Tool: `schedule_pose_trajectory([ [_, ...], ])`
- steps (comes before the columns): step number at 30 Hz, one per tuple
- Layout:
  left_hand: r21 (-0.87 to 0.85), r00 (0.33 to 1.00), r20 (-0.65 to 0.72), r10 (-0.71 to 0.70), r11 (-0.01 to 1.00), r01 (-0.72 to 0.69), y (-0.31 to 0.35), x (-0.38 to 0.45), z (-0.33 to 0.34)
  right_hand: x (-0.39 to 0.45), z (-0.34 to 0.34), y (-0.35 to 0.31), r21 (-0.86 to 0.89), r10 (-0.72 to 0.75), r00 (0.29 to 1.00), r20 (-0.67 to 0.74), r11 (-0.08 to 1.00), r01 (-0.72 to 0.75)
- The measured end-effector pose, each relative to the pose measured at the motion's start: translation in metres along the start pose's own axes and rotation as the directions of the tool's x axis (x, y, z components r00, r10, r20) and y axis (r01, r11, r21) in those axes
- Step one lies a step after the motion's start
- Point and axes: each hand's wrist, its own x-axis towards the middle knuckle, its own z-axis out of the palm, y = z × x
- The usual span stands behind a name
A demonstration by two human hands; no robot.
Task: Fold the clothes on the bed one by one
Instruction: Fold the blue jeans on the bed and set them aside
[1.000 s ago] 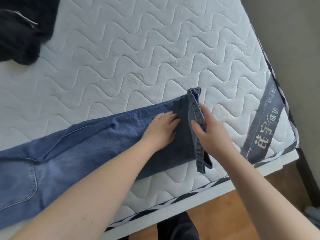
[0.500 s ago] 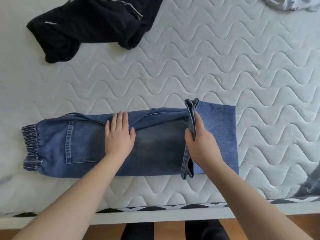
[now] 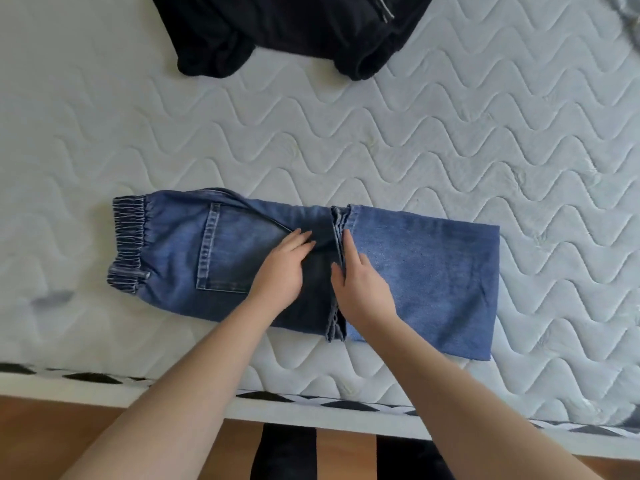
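Note:
Blue jeans [image 3: 426,271] lie flat across the white quilted mattress [image 3: 346,133], with the elastic waistband [image 3: 128,244] at the left. The leg ends are folded back from the right, and their hem [image 3: 337,220] stands in the middle of the jeans. My left hand [image 3: 284,268] presses flat on the denim just left of that hem, beside the back pocket [image 3: 225,251]. My right hand [image 3: 362,289] holds the hem, thumb on its left side and fingers on the folded layer to its right.
A black garment [image 3: 287,29] lies crumpled at the far side of the mattress. A grey item [image 3: 628,15] shows at the top right corner. The mattress's near edge with black-and-white trim [image 3: 86,377] borders the wooden floor [image 3: 69,431].
My view has shifted left and closer. My left hand has moved right, next to the hem. My right hand has lowered the hem onto the jeans.

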Motion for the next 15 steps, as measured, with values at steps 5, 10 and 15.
schedule_pose_trajectory([
  [5,-0.357,0.945,-0.131,-0.301,0.903,0.238,0.006,-0.001,-0.015,0.012,0.012,0.005,0.013,-0.044,0.995,0.089,0.999,0.043],
  [10,-0.316,0.892,0.024,-0.45,0.844,0.434,0.024,-0.007,0.003,0.015,-0.001,0.027,0.097,-0.061,0.986,-0.157,0.992,0.077],
  [15,-0.116,0.871,0.108,-0.479,0.864,0.489,0.038,-0.001,0.021,0.055,-0.024,0.044,-0.002,-0.153,0.968,-0.197,0.988,0.156],
])
